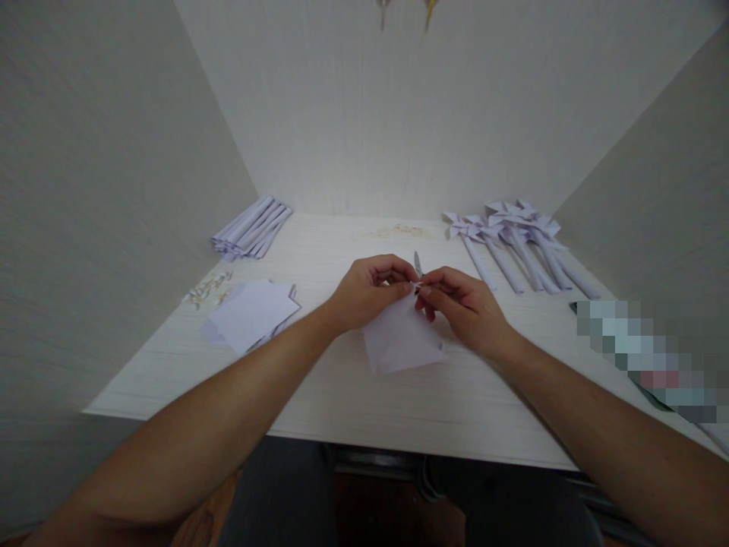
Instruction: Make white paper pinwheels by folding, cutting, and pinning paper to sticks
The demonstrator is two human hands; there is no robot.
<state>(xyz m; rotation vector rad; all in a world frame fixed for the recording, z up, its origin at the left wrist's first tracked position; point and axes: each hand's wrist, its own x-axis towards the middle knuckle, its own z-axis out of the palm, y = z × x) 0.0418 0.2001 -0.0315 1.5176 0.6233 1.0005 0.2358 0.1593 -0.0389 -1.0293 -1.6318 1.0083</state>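
My left hand (379,292) pinches the top corner of a white sheet of paper (402,338), which hangs down above the table toward me. Close against it, my right hand (464,308) has its thumb and fingertips pressed together at that same corner. A tiny pale tip shows between the two hands; what the right fingers grip is too small to make out. Just behind the fingertips a narrow metal blade (418,263) points away from me. Its lower end is hidden by my hands, and I cannot tell whether it is held or lying on the table.
Rolled paper tubes (254,228) are piled at the back left. Nearer are small loose pieces (209,290) and a stack of paper sheets (256,315). Several paper pinwheels on tubes (521,243) lie back right. A blurred-out flat object (643,357) rests at the right. Walls enclose the table (319,395).
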